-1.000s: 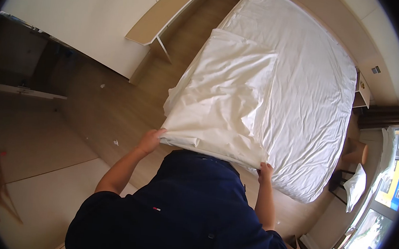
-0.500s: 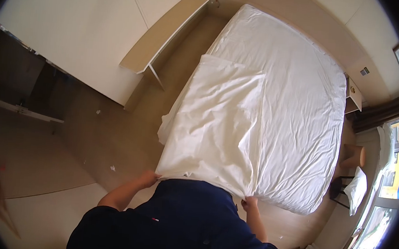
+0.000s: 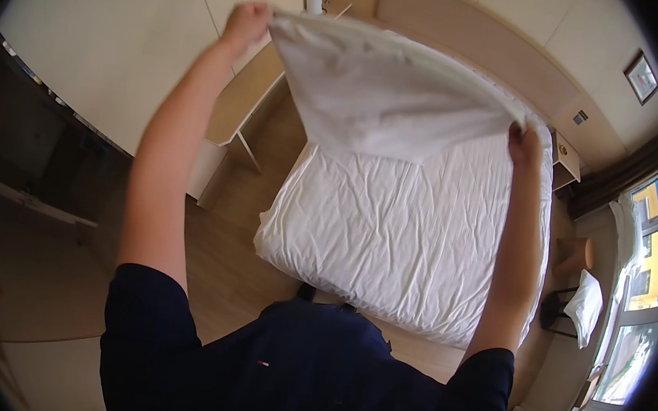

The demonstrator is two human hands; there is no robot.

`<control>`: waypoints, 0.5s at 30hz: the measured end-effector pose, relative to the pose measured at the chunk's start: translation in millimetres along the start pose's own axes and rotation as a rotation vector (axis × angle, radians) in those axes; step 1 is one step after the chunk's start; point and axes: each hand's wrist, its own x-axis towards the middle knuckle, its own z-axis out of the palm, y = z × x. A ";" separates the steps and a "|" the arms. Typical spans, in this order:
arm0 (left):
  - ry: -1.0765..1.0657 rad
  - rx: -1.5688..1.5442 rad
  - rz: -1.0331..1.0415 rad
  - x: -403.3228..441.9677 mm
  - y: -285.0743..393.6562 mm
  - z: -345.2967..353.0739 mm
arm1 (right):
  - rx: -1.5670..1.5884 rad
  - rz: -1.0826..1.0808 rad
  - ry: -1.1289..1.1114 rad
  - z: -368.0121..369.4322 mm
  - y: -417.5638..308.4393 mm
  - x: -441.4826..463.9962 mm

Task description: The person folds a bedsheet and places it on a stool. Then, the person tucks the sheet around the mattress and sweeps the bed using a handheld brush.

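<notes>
A white pillowcase [image 3: 378, 92] hangs stretched in the air above the bed, its top edge raised and its lower part drooping. My left hand [image 3: 248, 28] grips its upper left corner, arm stretched far forward. At its right corner my right hand [image 3: 526, 147] is closed on the edge, lower than the left. Under it lies the bed [image 3: 388, 242], covered in a wrinkled white sheet; the raised cloth hides the bed's far left part.
A wooden shelf [image 3: 249, 93] with a white kettle-like item [image 3: 314, 2] stands left. A nightstand [image 3: 565, 160] is at the far right. Beside the window [image 3: 629, 349], a white pillow [image 3: 585, 306] rests on a dark chair [image 3: 558, 312].
Both my hands have gone from my waist up and forward, lifting the pillowcase off the bed into the air. The near part of the bed has come into view.
</notes>
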 end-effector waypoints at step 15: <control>0.051 -0.081 0.254 -130.9 167.3 -56.1 | -0.271 -0.289 -0.142 26.8 -122.7 -200.9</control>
